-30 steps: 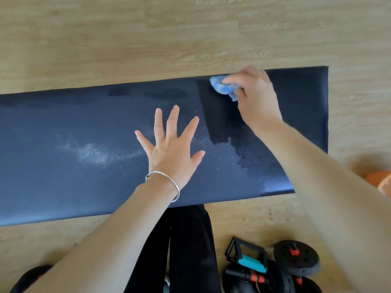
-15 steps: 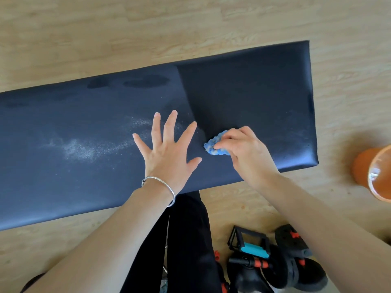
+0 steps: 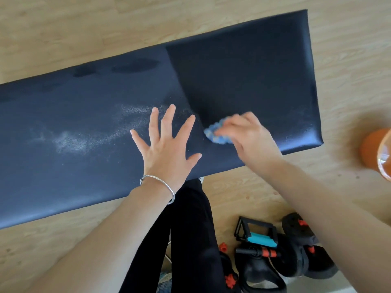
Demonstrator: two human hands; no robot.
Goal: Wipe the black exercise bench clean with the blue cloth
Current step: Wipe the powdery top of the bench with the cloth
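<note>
The black exercise bench [image 3: 84, 166] runs across the view from left to right. Its right part is darker and free of dust, while white powder [image 3: 72, 141] is smeared over the left and middle. My right hand [image 3: 251, 136] presses the bunched blue cloth [image 3: 215, 134] onto the bench near its front edge; the hand is motion-blurred. My left hand [image 3: 167, 142], with a silver bangle on the wrist, lies flat on the bench with fingers spread, just left of the cloth.
Wooden floor surrounds the bench. An orange container [image 3: 376, 153] stands on the floor at the right edge. Black dumbbells with red and blue parts [image 3: 281, 252] lie on the floor below the bench, beside my black-clad leg [image 3: 190, 240].
My right hand has dragged the cloth from the bench's far edge down to near its front edge, leaving a darker wiped strip. My left hand stayed planted.
</note>
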